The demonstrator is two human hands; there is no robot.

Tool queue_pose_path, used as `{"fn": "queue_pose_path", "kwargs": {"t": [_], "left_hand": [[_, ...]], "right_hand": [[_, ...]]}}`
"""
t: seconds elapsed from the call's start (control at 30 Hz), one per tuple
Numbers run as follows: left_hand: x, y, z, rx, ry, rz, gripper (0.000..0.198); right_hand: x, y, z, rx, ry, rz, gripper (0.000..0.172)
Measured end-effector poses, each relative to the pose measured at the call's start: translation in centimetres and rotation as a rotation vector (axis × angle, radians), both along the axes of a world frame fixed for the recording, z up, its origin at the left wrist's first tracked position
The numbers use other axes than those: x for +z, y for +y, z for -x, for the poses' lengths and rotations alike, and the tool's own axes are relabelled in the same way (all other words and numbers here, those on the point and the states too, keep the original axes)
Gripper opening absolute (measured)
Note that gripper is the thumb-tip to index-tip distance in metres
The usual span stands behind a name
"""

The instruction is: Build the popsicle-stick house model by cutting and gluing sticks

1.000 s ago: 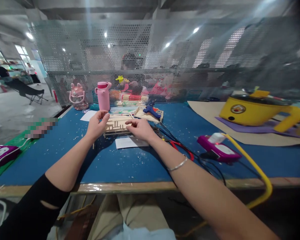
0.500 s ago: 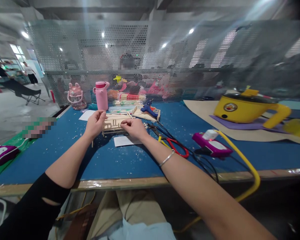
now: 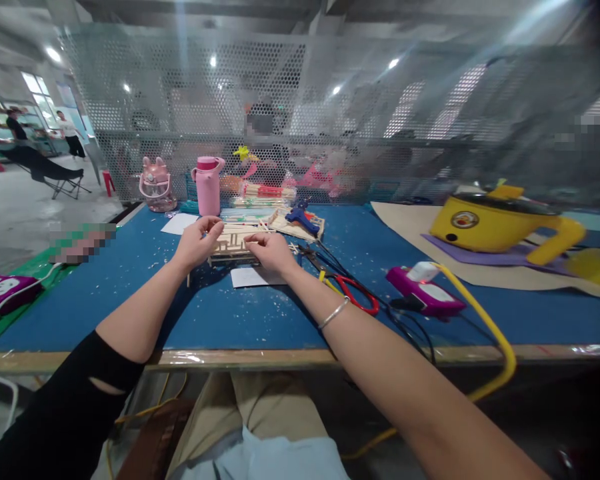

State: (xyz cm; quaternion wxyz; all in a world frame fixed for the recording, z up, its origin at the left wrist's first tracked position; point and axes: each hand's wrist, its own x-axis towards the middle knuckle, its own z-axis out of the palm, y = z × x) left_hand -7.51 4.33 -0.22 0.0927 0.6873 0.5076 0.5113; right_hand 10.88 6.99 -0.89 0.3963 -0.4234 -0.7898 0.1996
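A small model built of thin wooden sticks (image 3: pixel 230 248) stands on the blue table between my two hands. My left hand (image 3: pixel 199 241) is closed at its left end, thumb and fingers curled near the upper edge. At the right side, my right hand (image 3: pixel 274 253) pinches with thumb and forefinger against the model's front, hiding what lies under the fingertips. Below the model lies a white paper (image 3: pixel 255 277). Just behind, a blue glue gun (image 3: pixel 303 219) rests on a wooden stick frame (image 3: pixel 280 225).
Pliers and red-handled scissors (image 3: pixel 357 297) lie to the right among black cables. Beyond are a purple power strip (image 3: pixel 425 291) with a yellow cord and a yellow electric pot (image 3: pixel 495 223). A pink bottle (image 3: pixel 209 190) and pink jug (image 3: pixel 156 187) stand before a perforated screen (image 3: pixel 190 87).
The camera view has shifted slightly, moving the scene a little to the right. Both hands stay at the stick model, with the right fingertips slightly changed in position.
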Motion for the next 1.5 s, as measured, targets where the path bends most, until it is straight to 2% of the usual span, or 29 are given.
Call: {"fn": "queue_pose_path", "kwargs": {"t": [0.37, 1.17, 1.5], "left_hand": [[0.10, -0.06, -0.13, 0.000, 0.000, -0.003, 0.037], [0.04, -0.02, -0.03, 0.006, 0.015, -0.005, 0.038], [-0.07, 0.14, 0.04, 0.003, 0.011, -0.008, 0.040]], "right_hand": [[-0.13, 0.01, -0.17, 0.004, 0.007, -0.015, 0.021], [0.29, 0.03, -0.27, -0.010, -0.162, -0.078, 0.019], [-0.19, 0.01, -0.25, -0.023, -0.106, -0.090, 0.021]]}}
